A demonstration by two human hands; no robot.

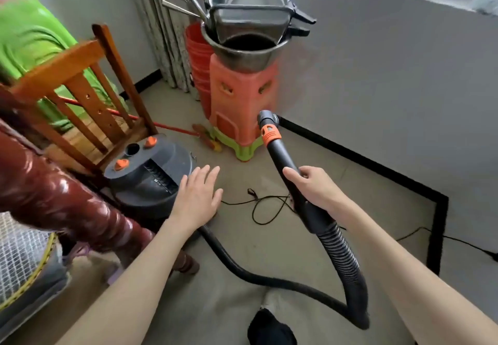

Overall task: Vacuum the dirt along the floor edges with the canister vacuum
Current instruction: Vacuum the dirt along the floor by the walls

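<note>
My right hand (pixel 314 187) grips the black vacuum wand (pixel 280 156), which has an orange collar and points its open nozzle end (pixel 266 117) toward the black skirting (pixel 350 153) at the foot of the grey wall. The ribbed black hose (pixel 342 253) loops from the wand down to the floor and back to the dark canister vacuum (pixel 151 175) with orange knobs, standing at centre left. My left hand (pixel 198 196) hovers flat with straight fingers just right of the canister, holding nothing.
A wooden chair (pixel 89 94) stands left of the canister. Stacked orange stools (pixel 242 104) carrying metal pots (pixel 250 26) fill the corner, with a red-handled mop (pixel 172 129) on the floor. A thin black cable (pixel 266 204) lies on the floor. A dark red post (pixel 54 196) crosses the left foreground.
</note>
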